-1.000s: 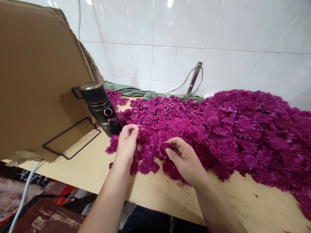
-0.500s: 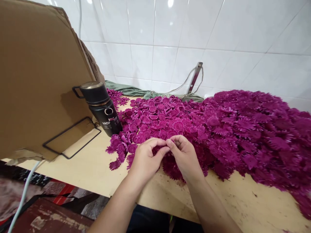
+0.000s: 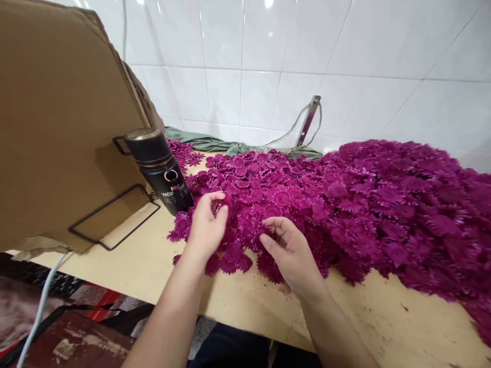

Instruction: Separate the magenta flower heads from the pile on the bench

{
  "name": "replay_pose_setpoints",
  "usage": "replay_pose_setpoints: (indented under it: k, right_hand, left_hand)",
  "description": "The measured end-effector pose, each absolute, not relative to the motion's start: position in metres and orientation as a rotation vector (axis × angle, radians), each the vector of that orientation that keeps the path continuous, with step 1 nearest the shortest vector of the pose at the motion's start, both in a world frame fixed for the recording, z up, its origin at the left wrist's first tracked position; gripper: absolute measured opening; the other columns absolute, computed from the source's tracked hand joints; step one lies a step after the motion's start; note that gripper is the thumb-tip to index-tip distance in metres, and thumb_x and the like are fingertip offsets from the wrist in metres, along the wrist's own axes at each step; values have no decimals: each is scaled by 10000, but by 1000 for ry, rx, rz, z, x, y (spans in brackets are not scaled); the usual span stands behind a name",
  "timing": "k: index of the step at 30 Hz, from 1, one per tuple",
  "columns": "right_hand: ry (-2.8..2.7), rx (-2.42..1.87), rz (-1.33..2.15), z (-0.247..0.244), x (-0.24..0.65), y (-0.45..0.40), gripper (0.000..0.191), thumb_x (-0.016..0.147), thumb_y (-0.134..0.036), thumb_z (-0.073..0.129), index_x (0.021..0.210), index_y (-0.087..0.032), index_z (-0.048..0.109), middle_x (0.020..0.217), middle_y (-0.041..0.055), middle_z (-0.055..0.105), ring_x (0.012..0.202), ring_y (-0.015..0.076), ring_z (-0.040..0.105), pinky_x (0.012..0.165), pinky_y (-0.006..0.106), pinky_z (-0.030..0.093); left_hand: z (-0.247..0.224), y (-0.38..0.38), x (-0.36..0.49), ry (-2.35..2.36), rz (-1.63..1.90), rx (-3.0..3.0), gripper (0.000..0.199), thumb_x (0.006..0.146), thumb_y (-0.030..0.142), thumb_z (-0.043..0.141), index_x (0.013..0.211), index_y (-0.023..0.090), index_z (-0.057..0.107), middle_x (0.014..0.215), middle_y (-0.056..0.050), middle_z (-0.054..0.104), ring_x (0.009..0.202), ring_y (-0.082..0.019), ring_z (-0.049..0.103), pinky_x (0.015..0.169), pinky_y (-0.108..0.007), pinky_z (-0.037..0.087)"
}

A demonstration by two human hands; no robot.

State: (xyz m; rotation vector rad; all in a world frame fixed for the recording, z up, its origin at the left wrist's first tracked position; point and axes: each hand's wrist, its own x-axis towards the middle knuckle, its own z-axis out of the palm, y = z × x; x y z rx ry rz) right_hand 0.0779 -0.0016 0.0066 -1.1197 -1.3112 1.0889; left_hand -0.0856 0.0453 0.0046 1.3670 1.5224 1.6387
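A deep pile of magenta artificial flower heads, with thin fringed petals, covers the table in front of me. My left hand has a magenta flower head between its thumb and fingers, above the left part of the pile. To its right, my right hand is at the pile's front edge, its fingers curved and its thumb apart from the index finger. Magenta petals show in that gap; they look like part of the pile behind. Several loose flower heads lie below my left hand.
A black vacuum flask stands left of the pile. Beside it, a large cardboard sheet leans upright with a black wire frame at its foot. Green cloth and a metal bracket are along the tiled wall.
My hands were together at the fingertips and have parted. The left moved left and up with a flower head; the right stayed almost in place and its fingers spread.
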Motion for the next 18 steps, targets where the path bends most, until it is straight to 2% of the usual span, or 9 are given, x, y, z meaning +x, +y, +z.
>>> replay_pose_setpoints:
  k: [2,4,8,12,18]
  right_hand:
    - [-1256,-1142,1064,4,78,5,145,674,-252,600,794,-197,540,655,-33,513,589,111,468,565,253,408]
    - [-1216,-1165,1041,3,77,9,133,673,-265,612,750,-196,529,607,-49,488,545,96,428,529,239,378]
    - [-1145,-1142,1078,1,73,10,189,648,-302,656,730,-189,529,578,-59,485,529,87,421,501,227,353]
    - [-1053,-1093,1161,2,73,9,255,642,-350,678,772,-190,527,567,-69,489,524,82,430,499,219,356]
    - [-1043,-1035,1238,8,75,7,298,623,-347,699,832,-189,556,617,-51,543,573,88,482,557,228,412]
  left_hand:
    - [2,38,-80,1589,1584,1520,248,695,111,530,929,175,583,1097,-84,582,1097,-220,520,977,-397,375]
    - [4,27,-71,1610,1588,1608,200,728,128,517,896,184,612,1124,-85,576,1133,-223,504,1004,-400,360]
    - [14,7,-54,1316,1361,1697,132,773,232,555,821,195,671,932,-51,675,925,-192,617,880,-334,469]
    - [17,4,-46,1218,1133,1500,141,735,210,600,830,183,701,843,-40,718,789,-177,651,768,-302,505]
    - [13,5,-44,1277,1269,1381,87,696,200,621,732,178,696,747,-25,711,721,-165,640,708,-280,495]
